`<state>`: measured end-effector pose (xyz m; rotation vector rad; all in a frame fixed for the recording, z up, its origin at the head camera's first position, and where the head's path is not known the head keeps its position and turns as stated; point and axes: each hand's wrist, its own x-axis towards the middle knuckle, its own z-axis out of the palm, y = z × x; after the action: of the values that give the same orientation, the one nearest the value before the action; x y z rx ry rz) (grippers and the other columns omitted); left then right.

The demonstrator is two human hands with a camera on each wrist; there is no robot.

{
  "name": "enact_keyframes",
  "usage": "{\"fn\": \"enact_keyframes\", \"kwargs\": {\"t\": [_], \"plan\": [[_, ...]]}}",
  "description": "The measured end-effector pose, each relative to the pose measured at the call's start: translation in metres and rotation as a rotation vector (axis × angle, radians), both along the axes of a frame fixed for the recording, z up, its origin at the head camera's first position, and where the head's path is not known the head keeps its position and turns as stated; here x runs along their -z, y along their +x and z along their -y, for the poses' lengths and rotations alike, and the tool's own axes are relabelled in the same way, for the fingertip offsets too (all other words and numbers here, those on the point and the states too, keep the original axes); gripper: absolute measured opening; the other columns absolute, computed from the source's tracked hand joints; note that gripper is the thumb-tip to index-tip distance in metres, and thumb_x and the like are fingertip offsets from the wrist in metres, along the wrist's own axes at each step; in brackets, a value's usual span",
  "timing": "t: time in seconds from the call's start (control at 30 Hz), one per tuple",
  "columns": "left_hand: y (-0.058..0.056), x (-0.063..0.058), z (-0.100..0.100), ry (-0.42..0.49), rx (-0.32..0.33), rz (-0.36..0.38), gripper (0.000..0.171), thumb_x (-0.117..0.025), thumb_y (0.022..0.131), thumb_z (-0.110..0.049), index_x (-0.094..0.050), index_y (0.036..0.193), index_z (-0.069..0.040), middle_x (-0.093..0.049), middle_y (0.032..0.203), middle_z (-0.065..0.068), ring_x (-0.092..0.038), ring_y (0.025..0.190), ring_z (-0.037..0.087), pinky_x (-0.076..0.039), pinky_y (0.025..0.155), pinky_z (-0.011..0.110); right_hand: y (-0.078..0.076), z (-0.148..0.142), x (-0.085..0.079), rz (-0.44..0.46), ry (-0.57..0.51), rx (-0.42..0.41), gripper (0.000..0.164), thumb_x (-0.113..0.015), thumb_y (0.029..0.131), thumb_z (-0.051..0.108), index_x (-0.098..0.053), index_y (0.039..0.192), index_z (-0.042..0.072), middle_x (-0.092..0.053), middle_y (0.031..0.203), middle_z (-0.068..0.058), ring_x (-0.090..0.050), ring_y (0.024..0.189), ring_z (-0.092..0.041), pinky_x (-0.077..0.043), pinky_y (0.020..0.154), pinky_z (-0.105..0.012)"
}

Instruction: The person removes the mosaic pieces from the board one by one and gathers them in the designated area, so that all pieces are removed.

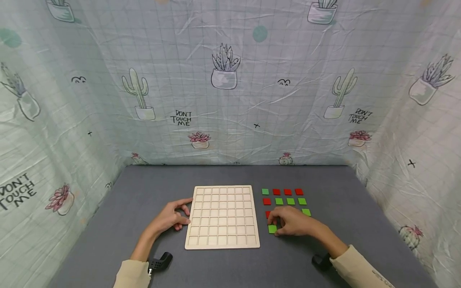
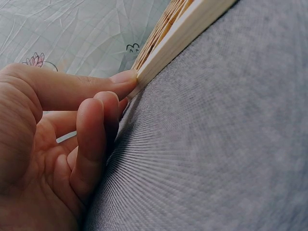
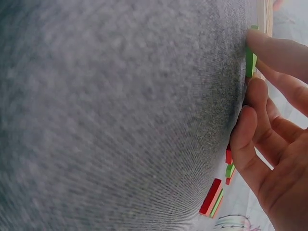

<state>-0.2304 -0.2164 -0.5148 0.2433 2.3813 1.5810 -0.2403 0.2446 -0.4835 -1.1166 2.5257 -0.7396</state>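
A pale wooden board (image 1: 222,218) with a grid of square recesses lies flat on the dark grey table. At its left edge is my left hand (image 1: 169,217), index fingertip and thumb tip touching the side, the other fingers bent. In the left wrist view, the thumb (image 2: 91,89) meets the board's side (image 2: 166,57). To the board's right, my right hand (image 1: 294,222) pinches a green square tile (image 1: 272,229) at the table surface between thumb and finger. In the right wrist view that green tile (image 3: 251,62) stands edge-on between the fingertips.
Beyond the right hand lie rows of red tiles (image 1: 287,192) and green tiles (image 1: 290,201); a red tile (image 1: 268,215) is partly covered by the hand. A patterned cloth (image 1: 230,120) hangs behind and beside the table (image 1: 151,184). Each wrist wears a black device (image 1: 162,262).
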Motion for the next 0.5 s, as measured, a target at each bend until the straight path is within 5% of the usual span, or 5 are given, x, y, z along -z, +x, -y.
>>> {"fn": "enact_keyframes", "kwargs": {"t": [0.5], "plan": [[-0.0028, -0.0031, -0.0002, 0.01, 0.001, 0.014, 0.083, -0.079, 0.08, 0.001, -0.044, 0.155, 0.0, -0.058, 0.101, 0.021, -0.053, 0.051, 0.011, -0.052, 0.047, 0.029, -0.0017, -0.0032, -0.0026, 0.003, -0.014, 0.008, 0.027, -0.088, 0.082, 0.021, -0.074, 0.105, 0.02, -0.065, 0.094, 0.005, -0.051, 0.069, 0.003, -0.049, 0.064, -0.02]]}}
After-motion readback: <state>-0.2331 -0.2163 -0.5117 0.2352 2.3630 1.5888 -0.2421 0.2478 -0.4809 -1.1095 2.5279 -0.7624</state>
